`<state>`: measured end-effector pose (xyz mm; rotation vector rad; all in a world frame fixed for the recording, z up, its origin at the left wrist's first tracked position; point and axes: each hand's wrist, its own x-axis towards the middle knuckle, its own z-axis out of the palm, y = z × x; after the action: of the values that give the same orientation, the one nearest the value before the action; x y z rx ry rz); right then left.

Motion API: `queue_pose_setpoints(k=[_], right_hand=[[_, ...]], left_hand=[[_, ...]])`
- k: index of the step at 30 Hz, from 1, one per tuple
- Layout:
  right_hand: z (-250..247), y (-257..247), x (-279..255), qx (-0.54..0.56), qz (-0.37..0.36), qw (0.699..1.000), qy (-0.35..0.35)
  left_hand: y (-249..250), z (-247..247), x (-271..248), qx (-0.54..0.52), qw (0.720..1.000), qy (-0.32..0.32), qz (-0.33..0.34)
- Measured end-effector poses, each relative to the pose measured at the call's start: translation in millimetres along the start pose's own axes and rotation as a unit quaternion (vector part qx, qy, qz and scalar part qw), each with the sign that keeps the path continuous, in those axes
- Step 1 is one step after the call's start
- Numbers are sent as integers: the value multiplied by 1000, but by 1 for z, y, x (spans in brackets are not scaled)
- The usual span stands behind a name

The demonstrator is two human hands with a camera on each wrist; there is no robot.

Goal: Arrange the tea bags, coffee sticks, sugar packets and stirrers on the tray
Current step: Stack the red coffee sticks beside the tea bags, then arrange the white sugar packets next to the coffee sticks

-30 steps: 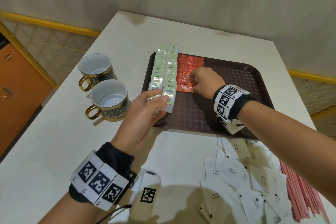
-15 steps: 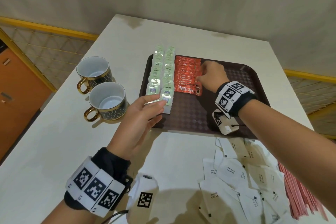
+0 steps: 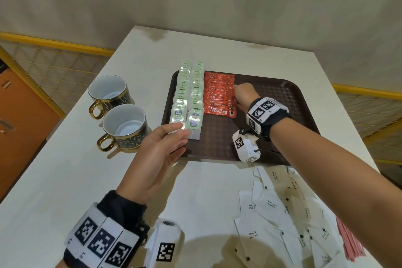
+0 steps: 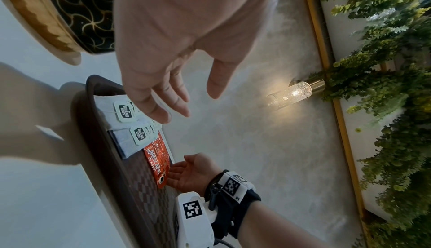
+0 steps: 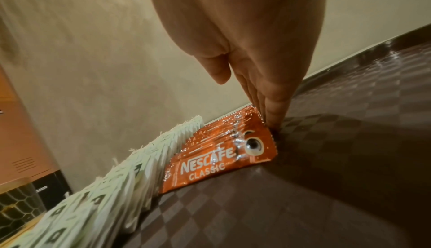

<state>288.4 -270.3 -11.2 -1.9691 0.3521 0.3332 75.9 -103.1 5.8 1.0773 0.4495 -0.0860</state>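
Two rows of green-tagged tea bags (image 3: 189, 93) stand along the left side of the brown tray (image 3: 282, 115). A row of red coffee sticks (image 3: 218, 95) lies just right of them. My left hand (image 3: 180, 137) is flat, its straight fingertips touching the nearest tea bags (image 4: 124, 112). My right hand (image 3: 240, 93) has straight fingers (image 5: 268, 95) pressed against the right ends of the coffee sticks (image 5: 210, 163); it holds nothing. White sugar packets (image 3: 282, 213) lie in a loose heap on the table near me. Pink stirrers (image 3: 350, 243) lie at the heap's right edge.
Two black-and-gold cups (image 3: 108, 91) (image 3: 125, 124) stand on the white table left of the tray. The tray's right half (image 5: 326, 178) is bare. A wall runs behind the table, with yellow railings on either side.
My right hand has slid from the near end of the coffee sticks along their right edge toward the far side. My left hand has stayed at the nearest tea bags.
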Motion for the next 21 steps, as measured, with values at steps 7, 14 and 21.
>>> queue_pose_setpoints(k=[7, 14, 21], right_hand=[[-13, -5, -12, 10, -8, 1000, -24], [-82, 1, -50, 103, -30, 994, -3], [-168, 47, -144, -248, -102, 963, -33]], left_hand=[[2, 2, -6, 14, 1000, 1, 9], [5, 14, -6, 163, 985, -35, 47], [-10, 72, -21, 574, 770, -241, 140]])
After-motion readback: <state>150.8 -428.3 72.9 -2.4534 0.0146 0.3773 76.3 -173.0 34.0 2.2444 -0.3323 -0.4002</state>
